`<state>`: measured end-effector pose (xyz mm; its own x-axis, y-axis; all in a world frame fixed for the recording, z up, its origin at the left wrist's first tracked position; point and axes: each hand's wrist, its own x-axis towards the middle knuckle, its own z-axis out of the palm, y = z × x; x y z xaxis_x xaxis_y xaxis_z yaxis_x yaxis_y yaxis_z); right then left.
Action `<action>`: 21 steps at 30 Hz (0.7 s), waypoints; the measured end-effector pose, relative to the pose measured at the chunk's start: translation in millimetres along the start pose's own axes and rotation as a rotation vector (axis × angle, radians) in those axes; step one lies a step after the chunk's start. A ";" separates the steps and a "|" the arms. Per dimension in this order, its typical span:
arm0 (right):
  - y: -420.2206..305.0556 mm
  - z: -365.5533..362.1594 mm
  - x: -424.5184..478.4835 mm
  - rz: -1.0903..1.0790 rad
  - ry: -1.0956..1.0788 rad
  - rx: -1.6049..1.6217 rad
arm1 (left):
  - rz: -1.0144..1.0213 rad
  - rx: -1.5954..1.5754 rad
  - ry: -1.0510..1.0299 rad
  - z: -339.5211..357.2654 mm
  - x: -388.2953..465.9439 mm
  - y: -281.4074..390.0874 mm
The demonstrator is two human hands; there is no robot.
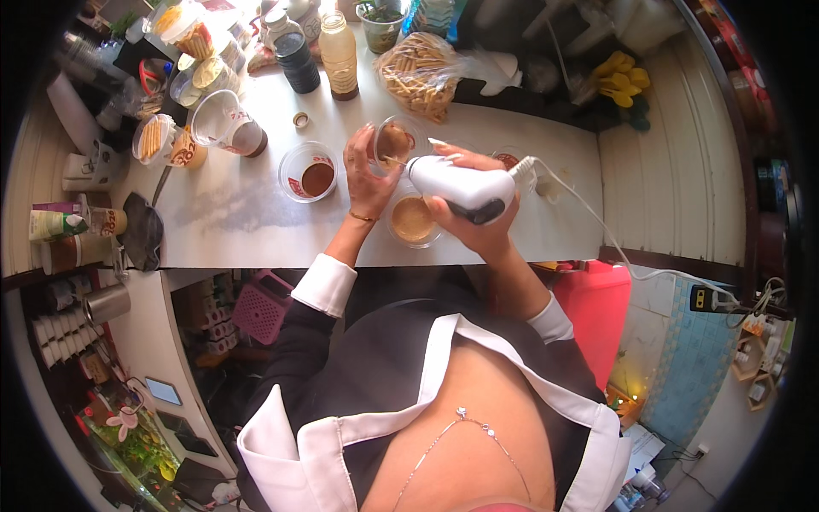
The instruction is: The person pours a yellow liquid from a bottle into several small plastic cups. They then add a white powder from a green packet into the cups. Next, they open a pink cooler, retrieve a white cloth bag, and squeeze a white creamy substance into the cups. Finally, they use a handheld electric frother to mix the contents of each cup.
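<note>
My right hand (477, 233) is wrapped around the white body of a corded electric hand mixer (461, 179). A thin metal shaft runs from the mixer into a clear plastic cup (391, 144), which holds brown, partly frothy contents. My left hand (366, 176) grips that cup by its left side and tilts it slightly. Just below, a second clear cup (414, 221) contains tan, foamy liquid, partly behind my right fingers. Left of my left hand stands a cup with dark brown liquid (317, 179). Another cup (508, 160) is partly hidden behind the mixer.
A tall tilted cup (230, 125), a bottle cap (300, 120), two bottles (295, 61) (339, 57) and a bag of breadsticks (419, 77) occupy the white table (243, 211). The mixer's white cord (595, 221) trails right to a power outlet (710, 298).
</note>
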<state>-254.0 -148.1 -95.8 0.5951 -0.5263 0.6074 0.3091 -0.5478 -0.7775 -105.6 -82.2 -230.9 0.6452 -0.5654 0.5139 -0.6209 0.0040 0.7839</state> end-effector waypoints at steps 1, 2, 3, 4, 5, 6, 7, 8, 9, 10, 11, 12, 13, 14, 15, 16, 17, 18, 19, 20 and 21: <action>1.7 -1.4 3.4 0.024 0.002 -0.011 | -0.039 0.010 -0.029 -2.6 0.2 3.3; 3.1 2.0 9.5 0.051 0.094 0.002 | -0.073 -0.022 -0.071 -5.4 1.3 6.3; 5.6 1.1 14.8 0.061 0.101 -0.051 | -0.108 -0.054 -0.111 -9.1 2.8 10.3; 3.0 1.7 20.5 0.123 0.113 -0.068 | -0.143 -0.085 -0.152 -11.4 3.6 13.1; 1.2 4.0 25.7 0.185 0.124 -0.085 | -0.191 -0.145 -0.179 -12.4 3.4 14.6; 7.9 7.7 29.6 0.122 0.145 -0.087 | -0.237 -0.203 -0.203 -13.4 3.6 15.4; 7.3 10.5 29.8 0.150 0.139 -0.040 | -0.284 -0.262 -0.228 -14.0 4.2 16.1; 4.7 13.2 30.9 0.178 0.133 0.007 | -0.305 -0.336 -0.249 -14.1 5.1 17.1; 2.7 15.7 32.0 0.206 0.123 0.054 | -0.328 -0.374 -0.253 -13.5 4.4 14.4; 3.5 17.3 31.2 0.193 0.107 0.048 | -0.351 -0.412 -0.258 -11.9 3.4 10.1; 2.4 16.0 31.2 0.216 0.054 0.044 | -0.374 -0.450 -0.263 -11.3 2.4 6.7; 1.1 12.2 30.5 0.242 0.002 0.040 | -0.382 -0.447 -0.257 -11.7 1.5 5.8; -0.4 9.2 30.0 0.267 -0.050 0.036 | -0.390 -0.443 -0.251 -12.3 0.5 5.0; -2.5 7.7 30.3 0.279 -0.054 -0.001 | -0.398 -0.440 -0.244 -12.9 -0.3 4.0; -5.0 6.3 31.3 0.290 -0.057 -0.038 | -0.383 -0.396 -0.249 -13.1 -1.5 1.8; -6.1 5.7 31.8 0.300 -0.061 -0.074 | -0.368 -0.352 -0.253 -13.2 -3.0 -0.7; -3.6 5.7 30.8 0.264 -0.040 -0.078 | -0.353 -0.307 -0.257 -13.0 -4.4 -2.9; 1.0 5.6 28.6 0.229 -0.017 -0.085 | -0.349 -0.295 -0.261 -12.2 -5.4 -3.1; 4.7 5.5 26.9 0.193 0.005 -0.091 | -0.345 -0.282 -0.264 -11.4 -6.6 -3.0; 6.8 6.4 26.3 0.170 0.042 -0.079 | -0.341 -0.270 -0.268 -10.4 -7.6 -3.1; 9.0 9.0 25.8 0.148 0.078 -0.062 | -0.328 -0.269 -0.260 -9.8 -9.2 -5.3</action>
<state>-229.2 -160.8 -88.6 0.5706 -0.6516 0.4998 0.1745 -0.4985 -0.8491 -103.9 -69.0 -236.4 0.6336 -0.7594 0.1478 -0.2445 -0.0153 0.9695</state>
